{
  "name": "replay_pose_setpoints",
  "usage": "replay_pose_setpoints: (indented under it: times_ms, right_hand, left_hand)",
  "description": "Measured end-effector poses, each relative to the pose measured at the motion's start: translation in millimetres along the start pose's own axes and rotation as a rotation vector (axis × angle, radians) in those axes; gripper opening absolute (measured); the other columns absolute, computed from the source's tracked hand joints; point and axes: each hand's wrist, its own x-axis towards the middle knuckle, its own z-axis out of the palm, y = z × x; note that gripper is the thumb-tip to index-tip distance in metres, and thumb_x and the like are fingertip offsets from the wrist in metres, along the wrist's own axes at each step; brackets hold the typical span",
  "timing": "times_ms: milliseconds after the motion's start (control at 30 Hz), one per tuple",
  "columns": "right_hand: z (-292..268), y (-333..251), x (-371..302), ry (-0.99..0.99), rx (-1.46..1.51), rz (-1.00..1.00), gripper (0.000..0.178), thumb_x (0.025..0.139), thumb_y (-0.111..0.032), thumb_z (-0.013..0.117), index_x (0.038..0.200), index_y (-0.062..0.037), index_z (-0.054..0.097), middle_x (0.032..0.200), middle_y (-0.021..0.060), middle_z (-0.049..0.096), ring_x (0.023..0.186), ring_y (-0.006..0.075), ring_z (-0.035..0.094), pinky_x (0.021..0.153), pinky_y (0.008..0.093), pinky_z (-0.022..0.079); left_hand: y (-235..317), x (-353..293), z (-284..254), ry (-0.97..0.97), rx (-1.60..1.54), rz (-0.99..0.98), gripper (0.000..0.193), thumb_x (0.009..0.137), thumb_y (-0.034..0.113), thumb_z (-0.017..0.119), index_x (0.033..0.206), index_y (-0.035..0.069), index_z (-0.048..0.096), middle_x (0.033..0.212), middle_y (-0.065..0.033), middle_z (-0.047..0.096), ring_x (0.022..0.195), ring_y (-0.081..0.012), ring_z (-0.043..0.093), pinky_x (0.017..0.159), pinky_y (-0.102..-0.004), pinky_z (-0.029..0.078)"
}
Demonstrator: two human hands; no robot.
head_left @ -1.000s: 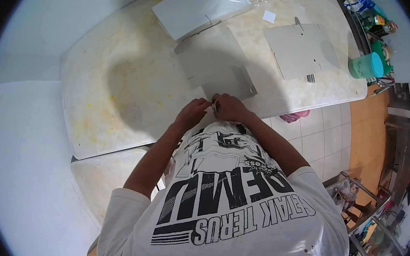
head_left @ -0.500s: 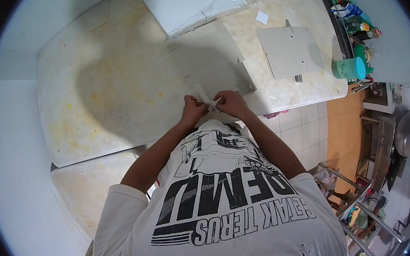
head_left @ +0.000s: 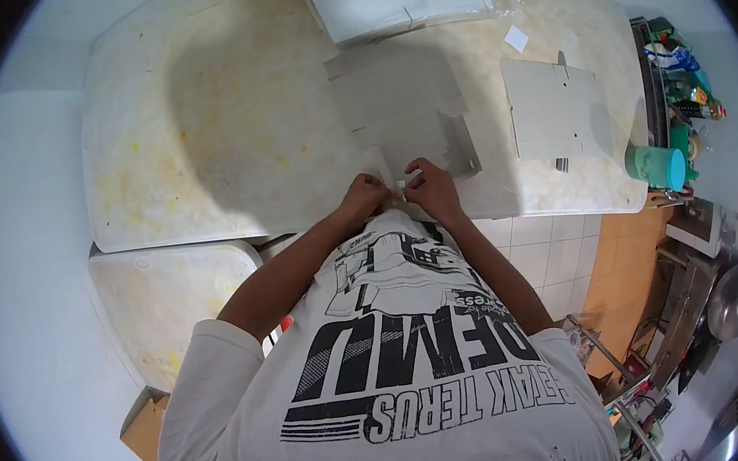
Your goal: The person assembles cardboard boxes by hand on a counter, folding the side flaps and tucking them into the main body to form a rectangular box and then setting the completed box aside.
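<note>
A grey cardboard box blank lies partly unfolded on the table, with a raised flap at its right side. At its near edge, close to my shirt, my left hand is closed, its fingers pinching the narrow near flap. My right hand is bent beside it, thumb and fingers closed on the same near end of the cardboard. A small pale tab shows between the two hands. The fingertips are partly hidden, so the exact grip is hard to see.
A plastic-wrapped stack of white sheets lies beyond the blank. Another grey cardboard piece rests to the right, near a small white square. A teal container stands by the right edge. A second, lower table adjoins at left.
The whole view has shifted, so the table things appear further right. My hands stay at the blank's near edge; the right fingers have opened slightly from the left ones.
</note>
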Motion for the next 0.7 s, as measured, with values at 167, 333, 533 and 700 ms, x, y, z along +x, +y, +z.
replay_pose_setpoints:
  times_ms: [167, 333, 533, 700]
  right_hand:
    - [-7.0, -16.5, 2.9, -0.123, 0.040, 0.025, 0.031, 0.067, -0.009, 0.068, 0.095, -0.0066, 0.057, 0.069, 0.0090, 0.066, 0.065, 0.0199, 0.065, 0.062, 0.0298, 0.050]
    - [-13.3, -12.0, 10.0, -0.204, 0.066, 0.024, 0.032, 0.070, -0.012, 0.068, 0.100, -0.0071, 0.058, 0.073, 0.0100, 0.066, 0.069, 0.0190, 0.066, 0.064, 0.0288, 0.051]
    - [-8.6, -12.8, 11.5, -0.285, 0.138, 0.079, 0.032, 0.070, -0.012, 0.067, 0.101, -0.0072, 0.059, 0.075, 0.0102, 0.067, 0.071, 0.0187, 0.066, 0.065, 0.0283, 0.051]
    - [-5.9, -23.0, 11.2, -0.300, 0.157, 0.184, 0.033, 0.069, -0.011, 0.067, 0.101, -0.0077, 0.058, 0.076, 0.0099, 0.066, 0.070, 0.0186, 0.065, 0.066, 0.0285, 0.051]
  left_hand:
    - [-41.3, 29.1, -18.9, 0.045, 0.816, 1.269, 0.060, 0.064, 0.016, 0.077, 0.105, -0.002, 0.037, 0.083, -0.0154, 0.057, 0.062, -0.0177, 0.054, 0.053, -0.0289, 0.045]
    - [11.6, -9.9, 0.8, 0.059, 0.058, 0.073, 0.061, 0.065, 0.012, 0.075, 0.108, -0.002, 0.034, 0.085, -0.0183, 0.059, 0.069, -0.0211, 0.059, 0.059, -0.0293, 0.049]
    - [20.7, -18.0, -6.8, -0.017, 0.121, -0.004, 0.060, 0.066, 0.011, 0.073, 0.109, -0.001, 0.033, 0.089, -0.0197, 0.059, 0.073, -0.0211, 0.061, 0.063, -0.0290, 0.050]
    - [9.4, -13.9, -12.9, 0.024, 0.139, -0.027, 0.060, 0.066, 0.012, 0.072, 0.109, -0.001, 0.032, 0.088, -0.0200, 0.061, 0.076, -0.0211, 0.063, 0.065, -0.0293, 0.050]
